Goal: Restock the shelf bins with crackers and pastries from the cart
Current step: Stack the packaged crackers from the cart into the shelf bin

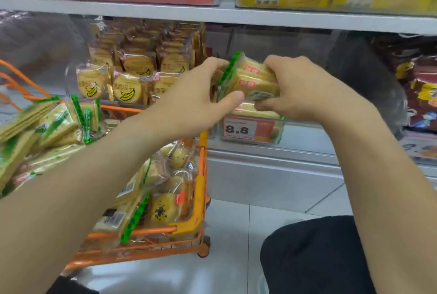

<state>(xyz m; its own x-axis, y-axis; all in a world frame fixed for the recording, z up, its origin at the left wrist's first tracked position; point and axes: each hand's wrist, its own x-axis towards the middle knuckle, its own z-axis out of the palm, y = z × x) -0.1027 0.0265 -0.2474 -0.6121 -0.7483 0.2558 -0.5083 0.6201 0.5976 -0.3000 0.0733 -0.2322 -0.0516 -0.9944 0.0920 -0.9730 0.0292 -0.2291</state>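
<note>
A stack of clear-wrapped yellow cracker packets with green ends (250,81) is gripped between left hand (196,97) and right hand (302,88), fingers curled, above the clear plastic shelf bin (279,125).

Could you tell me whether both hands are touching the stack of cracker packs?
Touching. The head view shows the left hand and right hand gripping the cracker packs from either side, fingers and thumbs curled round them.

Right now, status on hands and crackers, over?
Both hands, left and right, gripping a cracker stack above the 8.8 bin. Cart still loaded. Nothing blocking.
</note>
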